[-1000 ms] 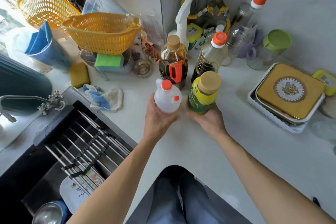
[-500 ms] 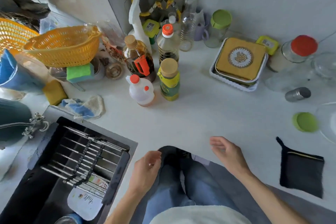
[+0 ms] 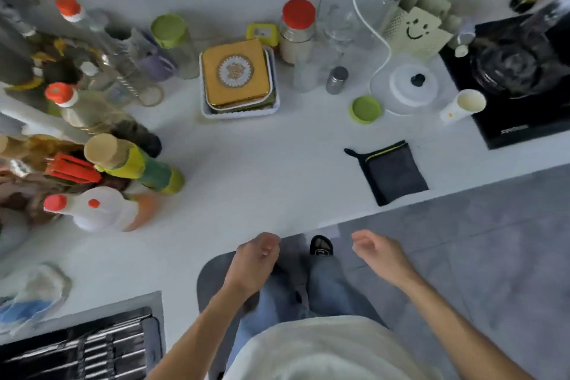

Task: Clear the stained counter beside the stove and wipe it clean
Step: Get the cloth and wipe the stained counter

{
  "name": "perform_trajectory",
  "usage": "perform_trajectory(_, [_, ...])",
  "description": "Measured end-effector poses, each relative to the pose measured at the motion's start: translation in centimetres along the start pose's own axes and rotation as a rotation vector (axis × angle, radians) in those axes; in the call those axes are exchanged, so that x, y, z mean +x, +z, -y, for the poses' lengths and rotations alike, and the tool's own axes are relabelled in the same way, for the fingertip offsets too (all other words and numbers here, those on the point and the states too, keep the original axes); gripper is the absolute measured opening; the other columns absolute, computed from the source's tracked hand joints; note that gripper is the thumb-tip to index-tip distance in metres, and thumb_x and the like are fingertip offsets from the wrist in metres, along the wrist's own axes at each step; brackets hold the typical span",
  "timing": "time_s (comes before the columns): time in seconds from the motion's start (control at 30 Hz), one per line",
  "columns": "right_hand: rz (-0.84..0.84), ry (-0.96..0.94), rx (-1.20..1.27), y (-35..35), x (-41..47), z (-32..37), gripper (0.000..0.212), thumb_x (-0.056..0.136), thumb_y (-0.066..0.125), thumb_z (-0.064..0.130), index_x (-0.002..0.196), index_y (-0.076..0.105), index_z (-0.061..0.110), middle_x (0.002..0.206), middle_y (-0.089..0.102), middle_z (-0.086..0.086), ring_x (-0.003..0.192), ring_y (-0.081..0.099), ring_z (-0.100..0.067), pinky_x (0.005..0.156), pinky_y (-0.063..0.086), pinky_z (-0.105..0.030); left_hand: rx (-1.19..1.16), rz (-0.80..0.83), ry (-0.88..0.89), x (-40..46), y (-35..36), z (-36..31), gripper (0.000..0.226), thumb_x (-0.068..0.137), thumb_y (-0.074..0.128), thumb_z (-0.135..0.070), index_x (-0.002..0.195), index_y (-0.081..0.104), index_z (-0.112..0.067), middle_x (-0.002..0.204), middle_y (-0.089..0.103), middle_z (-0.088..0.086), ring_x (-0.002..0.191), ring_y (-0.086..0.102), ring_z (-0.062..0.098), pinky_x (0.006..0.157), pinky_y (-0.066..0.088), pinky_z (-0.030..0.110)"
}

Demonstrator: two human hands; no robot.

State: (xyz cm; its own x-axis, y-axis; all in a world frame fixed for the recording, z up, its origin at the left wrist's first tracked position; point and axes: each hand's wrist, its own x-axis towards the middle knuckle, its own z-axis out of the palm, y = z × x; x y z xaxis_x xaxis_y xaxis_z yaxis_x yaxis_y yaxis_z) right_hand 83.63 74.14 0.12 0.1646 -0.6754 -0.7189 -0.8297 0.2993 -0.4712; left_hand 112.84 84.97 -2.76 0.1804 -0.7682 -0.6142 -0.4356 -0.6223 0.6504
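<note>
The white counter [image 3: 277, 170] runs from the bottles at the left to the black stove [image 3: 521, 80] at the right. A dark grey cloth [image 3: 393, 171] lies near the counter's front edge, left of the stove. Beside the stove sit a white paper cup [image 3: 462, 105], a clear lid with a black knob [image 3: 413, 83], a green lid [image 3: 365, 108], a small metal shaker [image 3: 336, 79] and a red-capped jar [image 3: 297, 31]. My left hand [image 3: 256, 259] and my right hand [image 3: 379, 253] hang over the counter's front edge, fingers loosely curled, holding nothing.
Several bottles crowd the left, among them a white jug with a red cap [image 3: 101, 210] and a green bottle with a tan cap [image 3: 132, 163]. A gold tin [image 3: 236, 72] sits in a white tray. The sink rack [image 3: 83, 345] is at bottom left. A white cable [image 3: 370, 25] crosses the back.
A second ago my hands held the white jug and green bottle; they let go and drew back to the counter edge. The view has swung right, bringing the stove in.
</note>
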Motion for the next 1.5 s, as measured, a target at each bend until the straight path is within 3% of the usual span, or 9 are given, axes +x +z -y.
perform_trajectory(0.1, [-0.188, 0.009, -0.005, -2.4, 0.7, -1.5, 0.033, 0.100, 0.058, 0.027, 0.133, 0.064, 0.027, 0.123, 0.071, 0.009, 0.107, 0.066, -0.008, 0.088, 0.044, -0.021, 0.058, 0.008, 0.071, 2.9, 1.3, -4.1, 0.023, 0.104, 0.057, -0.028, 0.121, 0.071, -0.035, 0.110, 0.071, -0.025, 0.104, 0.065, -0.002, 0.088, 0.051, 0.011])
perform_trajectory(0.27, [-0.416, -0.116, -0.084, -5.9, 4.6, -2.3, 0.048, 0.101, 0.056, 0.031, 0.148, 0.050, 0.022, 0.149, 0.054, 0.003, 0.132, 0.054, -0.016, 0.103, 0.046, -0.033, 0.217, 0.001, 0.202, 7.4, 4.6, -10.7, 0.036, 0.105, 0.054, -0.031, 0.139, 0.062, -0.032, 0.143, 0.062, -0.012, 0.129, 0.058, 0.011, 0.104, 0.043, 0.023])
perform_trajectory(0.43, [-0.403, -0.216, -0.254, -7.4, 9.4, -2.5, 0.071, 0.101, 0.056, 0.038, 0.161, 0.028, 0.013, 0.170, 0.022, -0.007, 0.159, 0.015, -0.023, 0.123, 0.033, -0.043, 0.385, -0.005, 0.295, 11.1, 9.0, -14.8, 0.052, 0.109, 0.049, -0.034, 0.160, 0.041, -0.026, 0.172, 0.031, -0.006, 0.160, 0.024, 0.017, 0.123, 0.033, 0.034])
perform_trajectory(0.63, [-0.423, -0.288, -0.462, -6.6, 13.7, -3.2, 0.090, 0.098, 0.047, 0.059, 0.165, 0.012, 0.009, 0.172, 0.009, -0.013, 0.160, 0.006, -0.032, 0.127, 0.018, -0.054, 0.613, -0.055, 0.322, 13.9, 13.3, -15.2, 0.068, 0.111, 0.038, -0.039, 0.170, 0.011, -0.020, 0.179, -0.007, 0.005, 0.165, -0.012, 0.024, 0.131, -0.003, 0.041])
perform_trajectory(0.8, [-0.548, -0.288, -0.475, -4.7, 15.3, -4.3, 0.087, 0.100, 0.043, 0.064, 0.165, 0.016, 0.012, 0.173, 0.010, -0.008, 0.160, 0.008, -0.029, 0.128, 0.013, -0.053, 0.757, -0.118, 0.372, 14.4, 14.6, -13.3, 0.069, 0.113, 0.025, -0.046, 0.171, 0.001, -0.020, 0.177, -0.018, 0.008, 0.163, -0.021, 0.027, 0.130, -0.013, 0.042])
perform_trajectory(0.97, [-0.700, -0.293, -0.518, -3.6, 16.2, -4.5, 0.065, 0.109, 0.036, 0.048, 0.162, 0.028, 0.013, 0.171, 0.022, -0.009, 0.159, 0.017, -0.027, 0.126, 0.021, -0.053, 0.792, -0.156, 0.376, 14.8, 15.4, -12.2, 0.069, 0.111, 0.013, -0.051, 0.170, -0.005, -0.021, 0.177, -0.020, 0.007, 0.164, -0.020, 0.026, 0.131, -0.012, 0.043])
perform_trajectory(1.23, [-0.886, -0.318, -0.283, -5.8, 15.6, -2.6, 0.030, 0.107, 0.053, 0.023, 0.130, 0.067, 0.009, 0.136, 0.068, -0.009, 0.133, 0.061, -0.025, 0.110, 0.048, -0.050, 0.739, -0.116, 0.389, 14.6, 14.7, -12.6, 0.069, 0.111, 0.017, -0.051, 0.170, -0.008, -0.025, 0.176, -0.024, 0.004, 0.161, -0.028, 0.022, 0.130, -0.016, 0.041])
perform_trajectory(1.37, [-0.706, -0.185, 0.114, -9.4, 14.0, -1.7, 0.030, 0.110, 0.040, 0.032, 0.121, 0.064, 0.016, 0.092, 0.071, 0.004, 0.086, 0.067, -0.024, 0.072, 0.049, -0.036, 0.624, -0.009, 0.395, 14.4, 12.8, -13.0, 0.066, 0.109, 0.040, -0.042, 0.169, 0.016, -0.027, 0.178, -0.012, -0.003, 0.162, -0.024, 0.016, 0.135, 0.001, 0.042])
perform_trajectory(1.5, [-0.560, -0.117, 0.447, -12.1, 10.8, -3.4, 0.024, 0.105, 0.055, 0.036, 0.116, 0.064, 0.017, 0.078, 0.062, 0.014, 0.073, 0.059, -0.006, 0.066, 0.043, -0.027, 0.488, 0.049, 0.338, 11.9, 10.4, -13.4, 0.049, 0.108, 0.049, -0.040, 0.156, 0.048, -0.027, 0.176, 0.021, -0.006, 0.166, 0.000, 0.017, 0.133, 0.021, 0.040])
